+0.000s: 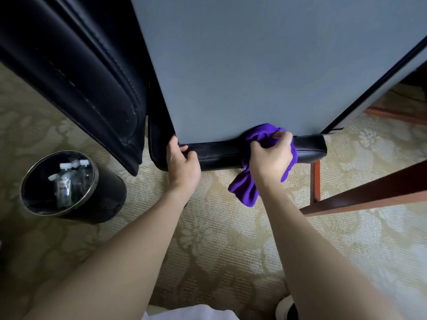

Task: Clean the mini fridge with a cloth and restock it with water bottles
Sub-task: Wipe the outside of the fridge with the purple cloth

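Centre of frame: grey fridge door (pixel 254 65), black padded trim along its lower edge.
Right hand (pixel 270 158): clutches purple cloth (pixel 247 188) against that edge.
Left hand (pixel 182 162): grips the trim's corner.
Lower left: bin (pixel 111 192) holding bottles (pixel 67 179).

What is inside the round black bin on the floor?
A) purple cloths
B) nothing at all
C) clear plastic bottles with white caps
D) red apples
C: the round black bin with a shiny rim, standing on the patterned carpet to the person's left, holds clear plastic bottles with white caps; the bunched purple cloth is in the right hand, not in the bin.
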`<state>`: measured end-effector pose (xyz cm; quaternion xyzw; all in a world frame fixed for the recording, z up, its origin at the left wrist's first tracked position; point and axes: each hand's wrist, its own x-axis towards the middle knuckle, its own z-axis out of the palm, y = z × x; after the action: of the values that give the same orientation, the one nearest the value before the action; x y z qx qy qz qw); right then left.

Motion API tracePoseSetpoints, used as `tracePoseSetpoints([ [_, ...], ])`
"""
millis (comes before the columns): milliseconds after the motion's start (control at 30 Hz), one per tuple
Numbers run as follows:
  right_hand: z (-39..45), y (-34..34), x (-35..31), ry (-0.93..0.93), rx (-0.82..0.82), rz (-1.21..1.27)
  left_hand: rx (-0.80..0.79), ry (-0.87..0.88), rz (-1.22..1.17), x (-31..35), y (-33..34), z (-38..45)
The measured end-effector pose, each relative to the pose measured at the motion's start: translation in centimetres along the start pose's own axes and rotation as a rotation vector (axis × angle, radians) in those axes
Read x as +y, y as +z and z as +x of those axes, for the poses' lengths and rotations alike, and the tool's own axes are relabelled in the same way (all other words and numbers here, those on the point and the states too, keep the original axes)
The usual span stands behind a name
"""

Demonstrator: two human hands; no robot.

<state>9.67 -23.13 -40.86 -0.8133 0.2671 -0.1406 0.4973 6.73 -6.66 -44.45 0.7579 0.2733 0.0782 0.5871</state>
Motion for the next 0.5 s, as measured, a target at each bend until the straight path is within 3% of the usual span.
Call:
tracePoseSetpoints([
  [500, -5.6, 4.5, -1.0, -0.175, -0.127, -0.042, -0.151, -0.063, -0.181, -0.1, -1.0, 0.2],
])
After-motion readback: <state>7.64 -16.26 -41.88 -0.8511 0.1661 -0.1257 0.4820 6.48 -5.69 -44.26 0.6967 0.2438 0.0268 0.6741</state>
